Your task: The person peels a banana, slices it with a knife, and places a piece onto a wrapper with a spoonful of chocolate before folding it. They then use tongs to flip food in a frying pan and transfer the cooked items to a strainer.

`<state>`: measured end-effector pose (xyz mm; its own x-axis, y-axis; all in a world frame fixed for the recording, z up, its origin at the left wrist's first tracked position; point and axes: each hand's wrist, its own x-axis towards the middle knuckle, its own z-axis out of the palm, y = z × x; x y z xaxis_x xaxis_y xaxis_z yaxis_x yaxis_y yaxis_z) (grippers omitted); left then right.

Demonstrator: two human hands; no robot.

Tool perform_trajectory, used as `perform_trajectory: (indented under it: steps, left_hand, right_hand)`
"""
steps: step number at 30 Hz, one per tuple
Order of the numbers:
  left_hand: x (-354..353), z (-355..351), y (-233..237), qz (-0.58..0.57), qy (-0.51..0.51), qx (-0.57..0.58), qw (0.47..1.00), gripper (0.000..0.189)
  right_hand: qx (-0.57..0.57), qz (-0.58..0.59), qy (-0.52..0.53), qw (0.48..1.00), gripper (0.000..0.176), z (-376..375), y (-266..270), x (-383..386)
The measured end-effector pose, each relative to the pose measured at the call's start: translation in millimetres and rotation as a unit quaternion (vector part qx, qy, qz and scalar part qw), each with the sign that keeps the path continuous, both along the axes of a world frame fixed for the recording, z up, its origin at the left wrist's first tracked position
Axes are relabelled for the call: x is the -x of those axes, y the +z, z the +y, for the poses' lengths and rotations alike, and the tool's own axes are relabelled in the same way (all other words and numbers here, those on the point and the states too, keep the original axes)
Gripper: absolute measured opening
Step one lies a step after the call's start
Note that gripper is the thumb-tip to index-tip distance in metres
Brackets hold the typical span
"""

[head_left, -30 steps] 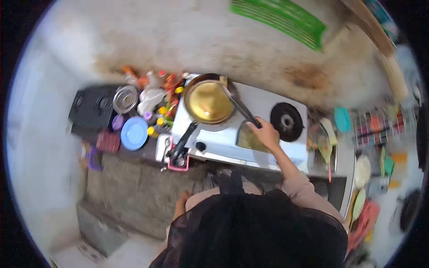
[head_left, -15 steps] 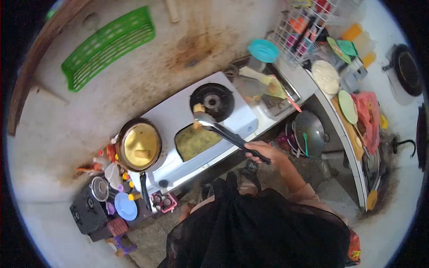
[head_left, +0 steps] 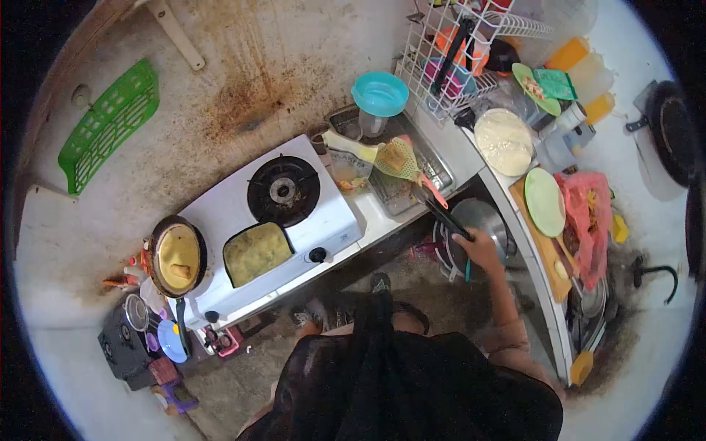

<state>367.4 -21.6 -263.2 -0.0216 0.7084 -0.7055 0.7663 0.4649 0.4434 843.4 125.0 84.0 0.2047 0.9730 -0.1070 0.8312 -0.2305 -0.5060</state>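
My right hand (head_left: 479,248) is wrapped round the black handle of a pair of tongs (head_left: 443,213). The tongs' far end reaches the pink handle of a yellow-green slotted skimmer (head_left: 398,159), which lies over a metal tray (head_left: 441,170) with a brownish piece on it. Low by the dark clothing, part of my left hand (head_left: 309,325) shows, its fingers too small and blurred to read. On the white stove (head_left: 338,217), a pan (head_left: 156,253) of yellow oil holds one roll-shaped piece. A rectangular container (head_left: 257,253) of yellowish food sits at the stove's front, beside a bare burner (head_left: 284,189).
A turquoise bowl (head_left: 379,92) stands behind the skimmer, near a white wire rack (head_left: 441,73). Along the right counter are a light green plate (head_left: 544,202), a wooden board (head_left: 540,239) and a red plastic bag (head_left: 588,220). A wok (head_left: 482,220) sits below the counter.
My right hand has swung the tongs rightward from the burner to the skimmer. The fried piece at their tips has left them. The camera view has shifted right.
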Motion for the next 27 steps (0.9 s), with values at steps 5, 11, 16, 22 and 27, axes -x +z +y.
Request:
perform_trajectory:
  steps: [5, 11, 16, 22, 27]
  left_hand:
    - [-50, -30, -18, -0.051, -0.016, -0.091, 0.994, 0.042]
    - [-66, -41, 5, 0.031, -0.067, 0.013, 0.997, 0.04]
    - [-112, 21, 135, -0.026, -0.053, 0.084, 0.995, 0.036]
    - [-200, 184, 189, -0.268, -0.1, -0.049, 0.957, 0.03]
    - [-288, 291, 211, -0.379, 0.07, 0.036, 0.922, 0.031]
  right_hand:
    - [0.037, -0.114, 0.049, 0.992, 0.049, 80, 11, 6]
    - [0.047, 0.024, 0.082, 0.995, 0.051, 101, -1, -26]
    - [0.174, 0.17, -0.055, 0.968, 0.04, 79, -6, -66]
    - [0.178, 0.397, -0.185, 0.881, 0.03, 46, -8, -81]
    - [0.171, 0.426, -0.239, 0.856, 0.027, 16, -17, -84]
